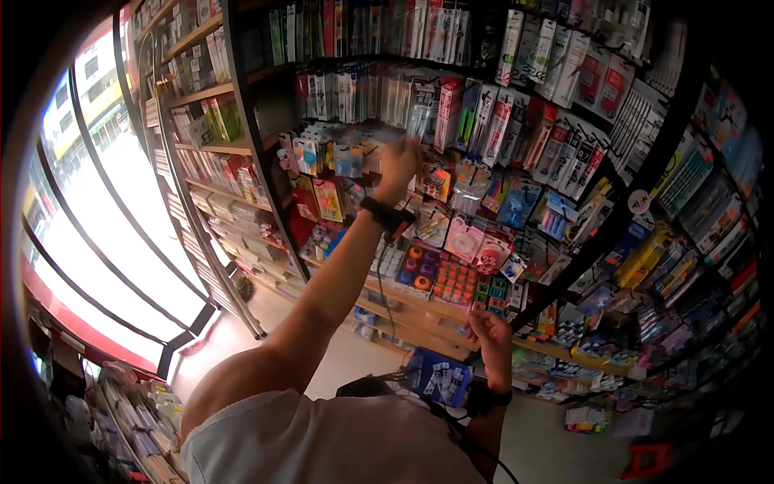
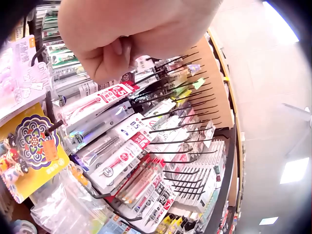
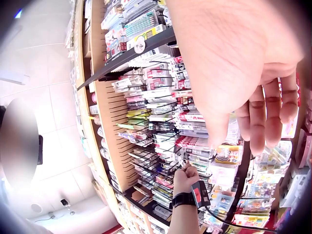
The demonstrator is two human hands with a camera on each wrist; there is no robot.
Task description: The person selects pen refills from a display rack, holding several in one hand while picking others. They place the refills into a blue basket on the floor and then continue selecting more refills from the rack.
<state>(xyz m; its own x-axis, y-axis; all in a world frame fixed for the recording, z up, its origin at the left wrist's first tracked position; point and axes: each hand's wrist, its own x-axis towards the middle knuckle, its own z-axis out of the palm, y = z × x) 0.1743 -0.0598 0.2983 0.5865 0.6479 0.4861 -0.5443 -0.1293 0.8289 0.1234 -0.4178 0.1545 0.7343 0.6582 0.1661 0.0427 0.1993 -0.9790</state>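
My left hand [image 1: 399,168] reaches to the hanging stationery on the rack, its fingers curled. At its fingertips in the head view is the lower end of a clear pen pack [image 1: 422,106], which the hand appears to pinch. In the left wrist view the fist [image 2: 131,39] hides whatever lies behind the fingers; a red-and-white 0.5 pen pack [image 2: 100,102] hangs just below it. My right hand [image 1: 492,347] is raised in front of the lower shelf, holding nothing. Its fingers [image 3: 258,119] hang loosely bent in the right wrist view.
Rows of packs hang on black hooks [image 2: 168,152]. Below them, trays of orange items [image 1: 455,284] line a wooden shelf. A black post [image 1: 597,234] divides the racks at right. Shelves of boxes [image 1: 222,173] and a bright window stand left. A blue bag [image 1: 439,377] hangs by my waist.
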